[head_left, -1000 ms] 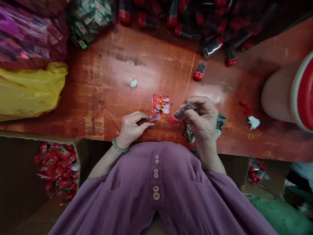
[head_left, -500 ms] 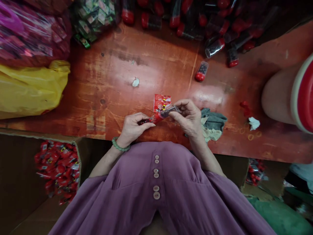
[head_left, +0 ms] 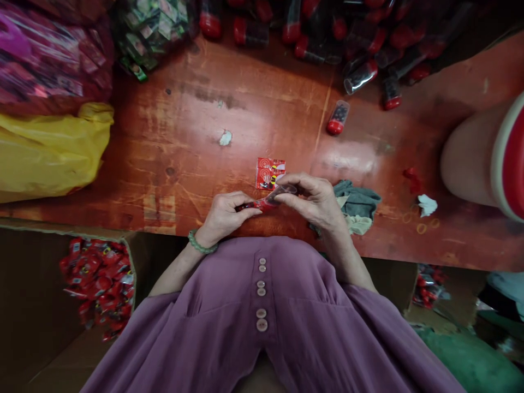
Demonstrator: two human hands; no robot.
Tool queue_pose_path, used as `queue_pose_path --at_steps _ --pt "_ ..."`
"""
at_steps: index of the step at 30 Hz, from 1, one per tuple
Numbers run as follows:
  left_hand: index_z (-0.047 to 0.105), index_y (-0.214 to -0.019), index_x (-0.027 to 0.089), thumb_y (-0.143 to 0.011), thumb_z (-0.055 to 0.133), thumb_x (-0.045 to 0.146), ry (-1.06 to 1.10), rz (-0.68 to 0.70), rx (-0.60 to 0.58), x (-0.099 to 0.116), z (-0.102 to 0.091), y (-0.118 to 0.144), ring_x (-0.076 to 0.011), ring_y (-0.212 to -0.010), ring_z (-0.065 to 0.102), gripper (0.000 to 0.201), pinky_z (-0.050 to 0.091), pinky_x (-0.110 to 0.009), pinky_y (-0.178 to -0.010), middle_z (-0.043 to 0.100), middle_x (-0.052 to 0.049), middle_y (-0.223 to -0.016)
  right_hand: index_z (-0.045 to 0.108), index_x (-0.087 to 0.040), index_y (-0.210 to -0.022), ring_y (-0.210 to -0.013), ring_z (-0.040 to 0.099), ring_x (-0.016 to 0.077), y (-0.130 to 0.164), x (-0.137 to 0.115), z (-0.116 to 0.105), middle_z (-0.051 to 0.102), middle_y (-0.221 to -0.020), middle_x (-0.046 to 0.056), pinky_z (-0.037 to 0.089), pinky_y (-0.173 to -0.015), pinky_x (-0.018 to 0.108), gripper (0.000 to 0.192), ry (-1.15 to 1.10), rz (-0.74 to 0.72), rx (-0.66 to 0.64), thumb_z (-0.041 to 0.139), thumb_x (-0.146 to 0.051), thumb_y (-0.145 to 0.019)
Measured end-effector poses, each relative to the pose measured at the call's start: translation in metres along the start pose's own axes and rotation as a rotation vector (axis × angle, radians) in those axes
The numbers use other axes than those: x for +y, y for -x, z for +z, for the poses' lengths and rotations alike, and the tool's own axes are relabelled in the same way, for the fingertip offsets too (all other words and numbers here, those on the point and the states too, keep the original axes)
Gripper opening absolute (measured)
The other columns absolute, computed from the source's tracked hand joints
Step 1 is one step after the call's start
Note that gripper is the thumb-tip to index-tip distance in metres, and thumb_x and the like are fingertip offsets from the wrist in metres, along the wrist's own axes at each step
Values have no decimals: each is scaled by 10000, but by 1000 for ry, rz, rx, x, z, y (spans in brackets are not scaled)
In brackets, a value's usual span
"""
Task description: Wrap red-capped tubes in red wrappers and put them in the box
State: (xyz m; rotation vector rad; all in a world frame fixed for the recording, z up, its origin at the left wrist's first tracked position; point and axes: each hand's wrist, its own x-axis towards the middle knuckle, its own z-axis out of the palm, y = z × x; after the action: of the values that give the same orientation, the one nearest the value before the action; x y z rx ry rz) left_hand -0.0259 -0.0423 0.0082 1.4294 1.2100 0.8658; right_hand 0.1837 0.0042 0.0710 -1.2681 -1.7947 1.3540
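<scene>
My left hand (head_left: pixel 229 213), a green bead bracelet at its wrist, pinches the left end of a red printed plastic packet (head_left: pixel 265 204). My right hand (head_left: pixel 315 197) grips a clear plastic tube (head_left: pixel 285 189) at the packet's right end; the tube's lower part seems to lie inside the red packet, though the fingers partly cover it. Just behind the hands, flat red printed packets (head_left: pixel 265 173) lie on the table. Further back rests a capped tube (head_left: pixel 339 118) with dark beads and a red end.
Many red-capped tubes (head_left: pixel 291 27) crowd the table's back. A yellow bag (head_left: pixel 45 153) sits at left, a white bucket (head_left: pixel 466 158) at right. Grey cloth (head_left: pixel 358 201) lies beside my right hand. A carton (head_left: pixel 131 262) of red packets stands below the left edge.
My right hand has shifted slightly left and its fingers have moved down along the tube. The tube and packet have tipped flatter. My left hand keeps its pinch.
</scene>
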Motion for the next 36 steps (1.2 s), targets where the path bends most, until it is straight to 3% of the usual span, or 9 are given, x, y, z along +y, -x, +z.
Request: queue_pose_path --at_steps 5,8,10,16,20,25,29,33,36 --pt "765 -950 188 -778 752 387 -21 18 -38 10 -1 0 -149 -702 643 263 480 -266 -672 744 -48 -830 683 -217 -937 -735 666 136 -7 4 6 729 -837 -3 514 -687 274 157 -62 38 -42 740 -302 -817" --pt "773 -873 177 -789 727 382 -89 11 -32 18 -4 -3 -137 -635 602 227 448 -261 -626 714 -33 -737 670 -215 -927 -743 658 135 -8 6 8 718 -846 -5 518 -703 280 184 -145 60 -62 746 -337 -811" --pt "775 -851 172 -804 702 404 -77 -31 -93 22 -6 -7 -123 -579 558 248 412 -254 -579 679 -14 -672 664 -216 -935 -745 656 135 -8 5 8 717 -844 -8 521 -718 285 194 -174 54 -74 733 -357 -821" --pt "728 -737 140 -824 658 466 175 -221 -287 27 2 -15 -113 -524 508 345 378 -241 -518 611 -4 -586 654 -207 -934 -714 628 117 -6 3 7 703 -818 -22 493 -669 253 166 -66 39 -43 727 -299 -817" --pt "727 -746 137 -801 660 576 413 -359 -359 24 8 -20 -100 -458 466 447 355 -235 -456 593 -17 -543 594 -218 -903 -578 589 94 -8 14 6 656 -720 -47 483 -529 222 242 -278 194 -55 747 -367 -789" --pt "760 -886 153 -762 730 541 411 -319 -247 22 1 -23 -131 -625 610 408 471 -241 -588 720 -61 -759 508 -229 -867 -486 582 74 -7 26 4 633 -689 -68 495 -444 200 402 -473 318 16 801 -456 -711" --pt "763 -860 149 -752 759 470 325 -312 -171 23 -2 -21 -131 -611 611 339 472 -238 -581 726 -50 -726 491 -224 -870 -512 610 67 -3 26 13 629 -676 -74 528 -478 185 435 -523 336 28 799 -483 -705" --pt "766 -817 147 -764 745 471 320 -313 -174 20 4 -22 -130 -586 608 329 470 -241 -568 717 -45 -686 474 -231 -865 -528 617 59 1 27 24 638 -705 -80 536 -488 176 441 -552 337 36 800 -480 -703" --pt "767 -852 153 -743 769 472 359 -326 -140 15 5 -24 -139 -637 640 337 501 -247 -611 740 -54 -754 469 -228 -861 -521 622 60 1 30 24 637 -673 -85 537 -492 174 445 -567 344 26 795 -490 -707"
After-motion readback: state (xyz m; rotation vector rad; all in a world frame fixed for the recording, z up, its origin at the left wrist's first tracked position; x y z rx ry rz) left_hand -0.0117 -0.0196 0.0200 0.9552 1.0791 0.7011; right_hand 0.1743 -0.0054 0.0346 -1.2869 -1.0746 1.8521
